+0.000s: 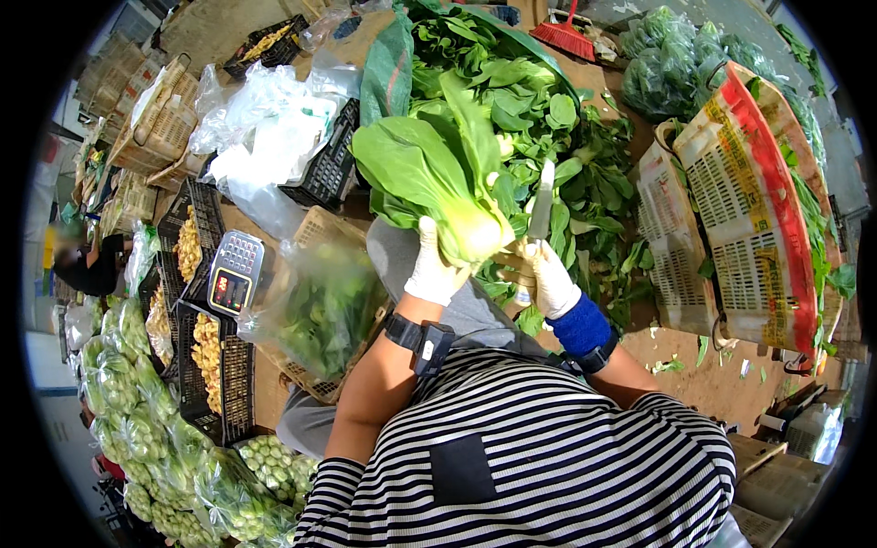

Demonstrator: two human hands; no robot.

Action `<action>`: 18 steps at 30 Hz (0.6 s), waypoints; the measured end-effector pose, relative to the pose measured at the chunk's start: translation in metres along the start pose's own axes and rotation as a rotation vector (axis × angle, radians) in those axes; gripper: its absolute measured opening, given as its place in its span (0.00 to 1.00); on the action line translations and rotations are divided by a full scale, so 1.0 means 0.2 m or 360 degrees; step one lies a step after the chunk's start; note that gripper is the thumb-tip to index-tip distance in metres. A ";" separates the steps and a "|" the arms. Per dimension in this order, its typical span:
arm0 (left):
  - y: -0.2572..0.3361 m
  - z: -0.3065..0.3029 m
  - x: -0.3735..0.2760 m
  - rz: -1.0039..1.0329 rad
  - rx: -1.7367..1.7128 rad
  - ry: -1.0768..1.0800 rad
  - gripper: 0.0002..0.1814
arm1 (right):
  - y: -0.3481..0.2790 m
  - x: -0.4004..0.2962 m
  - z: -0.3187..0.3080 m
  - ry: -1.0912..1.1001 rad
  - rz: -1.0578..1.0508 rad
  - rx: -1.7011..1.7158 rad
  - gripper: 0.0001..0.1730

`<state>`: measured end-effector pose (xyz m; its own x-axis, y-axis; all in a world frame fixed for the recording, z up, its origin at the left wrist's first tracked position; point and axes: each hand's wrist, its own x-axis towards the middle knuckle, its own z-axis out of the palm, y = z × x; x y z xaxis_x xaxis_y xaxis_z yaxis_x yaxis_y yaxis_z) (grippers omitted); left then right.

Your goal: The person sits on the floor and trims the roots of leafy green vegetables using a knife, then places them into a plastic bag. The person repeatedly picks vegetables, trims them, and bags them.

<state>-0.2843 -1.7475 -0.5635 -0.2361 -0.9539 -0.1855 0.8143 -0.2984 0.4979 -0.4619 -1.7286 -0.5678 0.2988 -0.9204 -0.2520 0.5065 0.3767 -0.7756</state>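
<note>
My left hand (436,270), in a pale glove, is shut around the base of a large head of bok choy (438,178), its leaves pointing up and left. My right hand (545,274), gloved as well, grips a knife (542,202) with its blade pointing away from me, just right of the stem end. Beyond both hands lies a green sack (387,75) full of leafy greens (514,89). Loose leaves (596,198) are heaped on the floor to its right. By my left leg, a clear plastic bag (322,301) of greens sits in a plastic crate (322,222).
A digital scale (236,272) and black crates of ginger (207,356) stand at left. Bagged vegetables (130,383) are piled lower left. White plastic bags (274,130) lie on a black crate. Large crates (740,212) stand at right, near a red broom (565,38). A person (92,264) is far left.
</note>
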 end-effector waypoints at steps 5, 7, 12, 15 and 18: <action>0.05 0.01 0.01 0.0126 0.0503 -0.0013 0.46 | -0.09 0.05 0.14 0.0095 -0.0231 -0.0187 0.22; 0.05 -0.04 0.01 0.0020 0.0199 -0.0183 0.43 | -0.04 0.09 0.12 0.0092 -0.0436 -0.0412 0.24; 0.04 -0.15 -0.01 0.0122 0.0119 -0.0111 0.33 | -0.05 0.13 0.18 0.0030 -0.0465 -0.0605 0.25; 0.05 -0.21 0.00 0.0048 0.0304 -0.0130 0.31 | -0.05 0.16 0.17 0.0110 -0.0414 -0.0794 0.25; -0.02 -0.08 -0.01 0.0310 0.0365 -0.0047 0.27 | 0.01 0.20 0.14 0.0168 -0.0638 -0.0753 0.21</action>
<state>-0.2781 -1.7432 -0.5788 -0.1052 -0.9934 -0.0450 0.7057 -0.1065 0.7005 -0.4272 -1.7619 -0.5630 0.0661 -0.9951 0.0742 0.1428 -0.0642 -0.9877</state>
